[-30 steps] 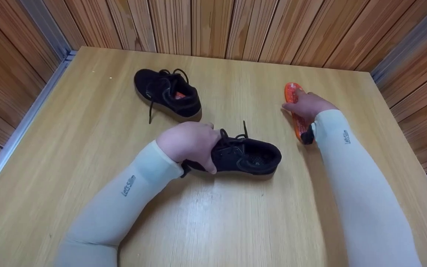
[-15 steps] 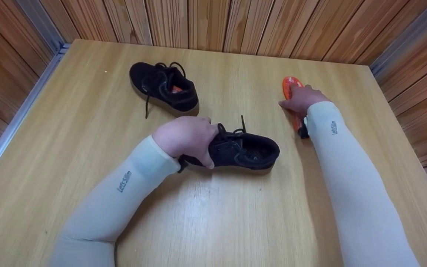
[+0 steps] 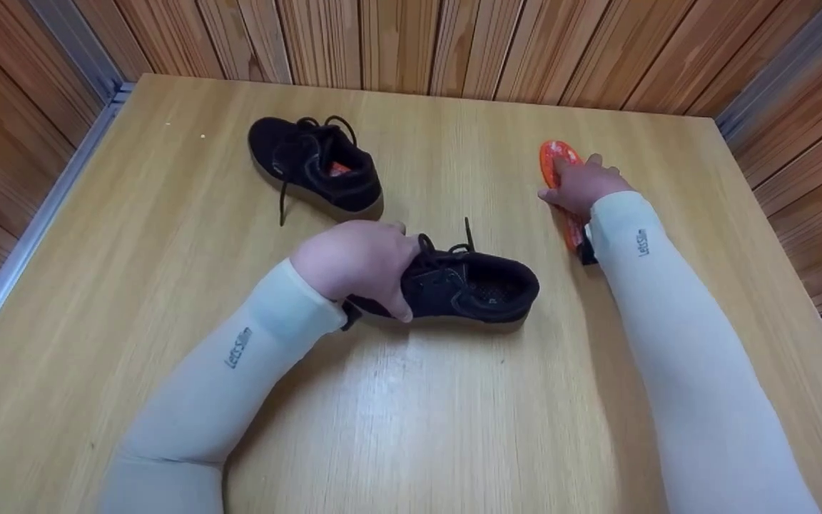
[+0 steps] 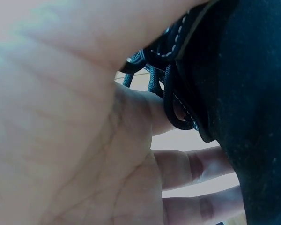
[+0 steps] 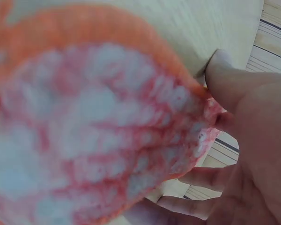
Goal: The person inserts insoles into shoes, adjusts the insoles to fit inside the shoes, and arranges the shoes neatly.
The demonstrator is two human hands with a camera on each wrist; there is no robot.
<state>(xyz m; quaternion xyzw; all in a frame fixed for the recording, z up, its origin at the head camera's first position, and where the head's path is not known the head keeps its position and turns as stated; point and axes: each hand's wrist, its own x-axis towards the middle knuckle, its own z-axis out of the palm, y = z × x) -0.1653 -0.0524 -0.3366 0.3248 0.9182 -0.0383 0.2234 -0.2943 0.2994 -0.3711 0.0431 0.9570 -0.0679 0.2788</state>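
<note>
In the head view my left hand point(image 3: 357, 260) grips the toe half of a black lace-up shoe point(image 3: 439, 294), which lies on its sole with its opening to the right. The left wrist view shows fingers point(image 4: 194, 164) reaching across under the dark laces point(image 4: 168, 98). Further right, my right hand point(image 3: 586, 187) holds an orange insole point(image 3: 558, 151) with a red-and-white mottled face. Up close in the right wrist view, the thumb is at one edge of the insole point(image 5: 93, 112), the other fingers at the opposite edge. Its middle is partly covered by that hand.
A second black shoe point(image 3: 286, 146) sits behind the held one, with an orange insole point(image 3: 338, 169) inside and a loose lace hanging down. All rests on a wooden table point(image 3: 411, 428). Plank walls point(image 3: 397, 46) bound the back and sides.
The right hand shifts slightly over the insole, whose far end has moved a little. The head view tilted slightly; the left hand keeps its grip on the shoe.
</note>
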